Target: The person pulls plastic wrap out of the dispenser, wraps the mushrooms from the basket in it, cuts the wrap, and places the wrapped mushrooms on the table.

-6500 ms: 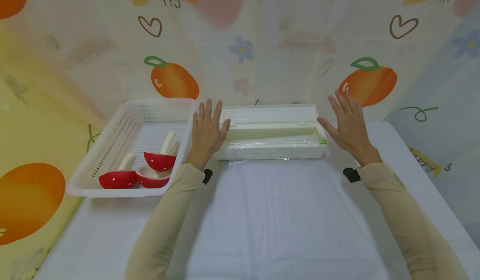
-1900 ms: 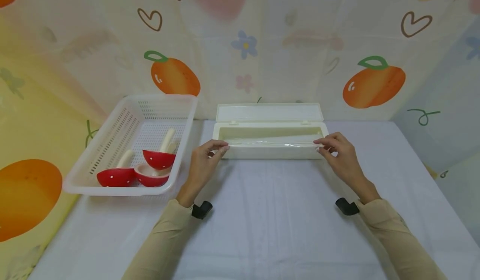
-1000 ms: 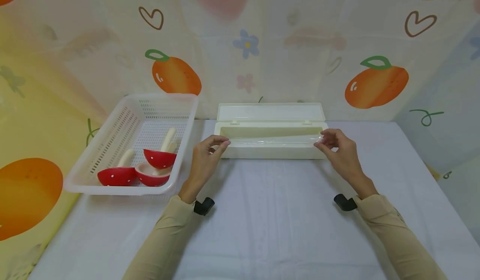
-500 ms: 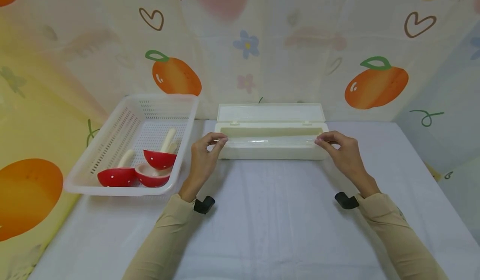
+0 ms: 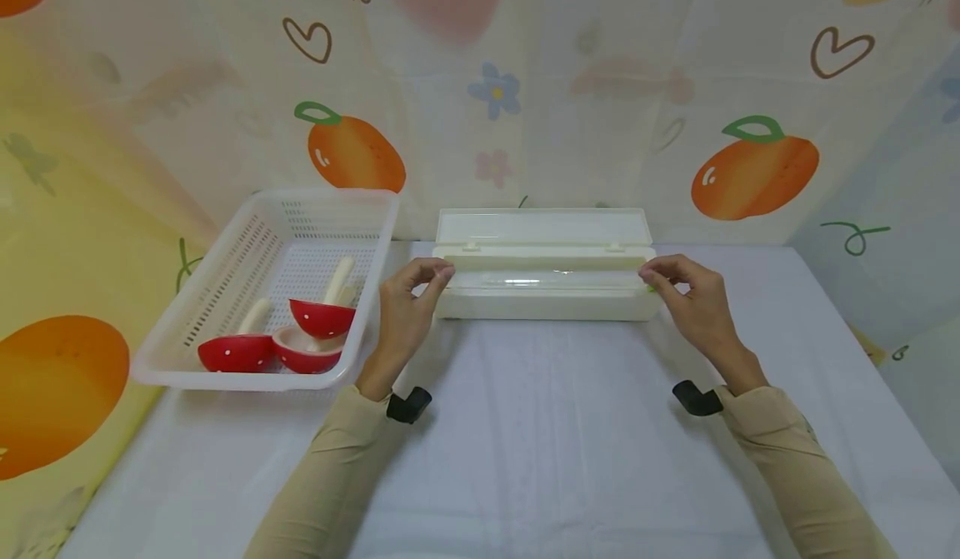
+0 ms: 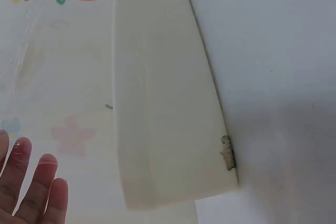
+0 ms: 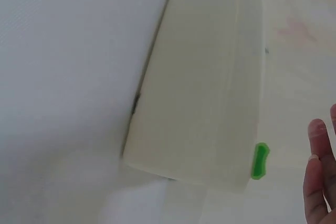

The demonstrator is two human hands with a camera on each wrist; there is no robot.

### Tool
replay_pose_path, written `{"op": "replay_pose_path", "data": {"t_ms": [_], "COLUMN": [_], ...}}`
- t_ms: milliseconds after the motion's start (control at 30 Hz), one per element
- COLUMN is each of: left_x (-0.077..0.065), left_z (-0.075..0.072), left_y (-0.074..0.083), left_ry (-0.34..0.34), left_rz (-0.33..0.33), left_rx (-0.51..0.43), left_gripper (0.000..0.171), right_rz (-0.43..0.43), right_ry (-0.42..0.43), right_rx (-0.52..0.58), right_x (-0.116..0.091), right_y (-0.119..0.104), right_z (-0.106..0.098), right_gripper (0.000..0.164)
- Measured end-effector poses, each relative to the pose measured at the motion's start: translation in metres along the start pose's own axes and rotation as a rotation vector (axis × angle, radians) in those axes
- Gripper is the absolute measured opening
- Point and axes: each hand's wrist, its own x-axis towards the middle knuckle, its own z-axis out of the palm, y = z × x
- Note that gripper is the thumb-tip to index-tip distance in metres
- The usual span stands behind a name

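Observation:
A white cling film dispenser (image 5: 547, 306) lies on the table with its lid (image 5: 543, 227) raised at the back. Clear cling film (image 5: 521, 280) stretches between my hands over its open top. My left hand (image 5: 403, 313) pinches the film at the left end, thumb against forefinger. At the right end my right hand (image 5: 696, 313) pinches the film's other side. In the left wrist view the film (image 6: 23, 51) shows as shiny creases, with my fingers (image 6: 39, 187) low at the edge. A green slide cutter (image 7: 260, 161) sits at the dispenser's right end.
To the left stands a white perforated basket (image 5: 217, 384) with red-and-white dotted spoons (image 5: 238, 354) in it. A white cloth covers the table (image 5: 547, 442). Behind rises a fruit-print curtain (image 5: 555, 126), close to the raised lid.
Both hands, at first spread flat beside the dispenser, came to pinch the film's ends. The film edge has since risen from the front rim. The right hand has shifted slightly right, uncovering the green cutter.

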Motion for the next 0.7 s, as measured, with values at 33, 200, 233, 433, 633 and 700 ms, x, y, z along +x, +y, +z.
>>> {"op": "replay_pose_path", "data": {"t_ms": [33,200,233,433,633,700], "left_x": [0.0,0.002,0.003,0.005,0.006,0.006], "left_z": [0.0,-0.001,-0.001,-0.004,-0.006,-0.007], "left_y": [0.001,0.005,0.005,0.012,0.017,0.018], "left_ry": [0.002,0.015,0.017,0.023,0.024,0.024], "left_rz": [0.002,0.002,0.002,-0.003,-0.004,-0.007], "left_rx": [-0.005,-0.016,-0.02,-0.041,-0.034,-0.031], "left_gripper": [0.011,0.012,0.012,0.011,0.012,0.013], "right_rz": [-0.001,-0.019,-0.023,-0.021,-0.025,-0.027], "right_ry": [0.0,0.0,0.0,0.002,0.007,0.009], "right_rx": [0.001,0.014,0.013,-0.012,-0.009,-0.006], "right_x": [0.0,0.002,0.002,0.004,0.005,0.006], "right_y": [-0.002,-0.008,-0.01,-0.014,-0.018,-0.02], "right_z": [-0.001,-0.006,-0.007,-0.01,-0.014,-0.015], "right_gripper": [0.012,0.012,0.012,0.01,0.011,0.011]}}
